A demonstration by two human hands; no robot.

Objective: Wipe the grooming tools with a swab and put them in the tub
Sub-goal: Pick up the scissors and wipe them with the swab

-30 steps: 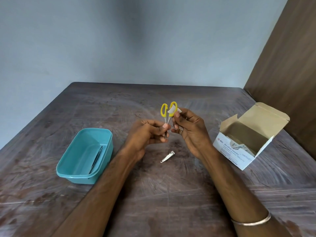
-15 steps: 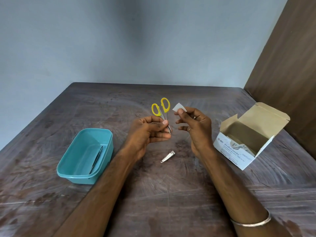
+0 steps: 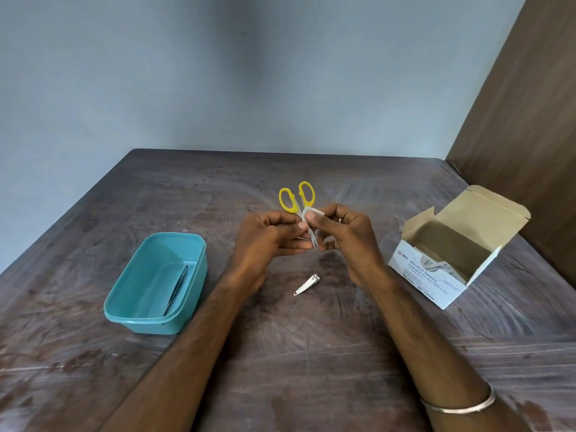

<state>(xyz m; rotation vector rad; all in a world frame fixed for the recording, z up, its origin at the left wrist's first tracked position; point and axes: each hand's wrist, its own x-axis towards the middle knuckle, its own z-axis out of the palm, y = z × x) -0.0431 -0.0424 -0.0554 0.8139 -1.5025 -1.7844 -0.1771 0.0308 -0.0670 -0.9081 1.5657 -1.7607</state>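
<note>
Small scissors with yellow handles [image 3: 296,198] stand handles-up above the table's middle, and my left hand [image 3: 268,238] grips them by the blades. My right hand [image 3: 343,235] pinches a white swab [image 3: 311,211] against the scissors just below the handles. A metal nail clipper [image 3: 307,284] lies on the table under my hands. To the left stands a teal tub [image 3: 124,310] with dark tweezers [image 3: 177,291] lying inside it.
An open cardboard box of alcohol swabs [image 3: 436,275] sits at the right, flap up, near a brown wooden panel [image 3: 523,120]. The dark wooden table [image 3: 280,353] ends at a grey wall behind.
Half a second ago my right hand held the swab apart from the scissors. It has come back left and presses the swab on them again. The scissors stand more upright.
</note>
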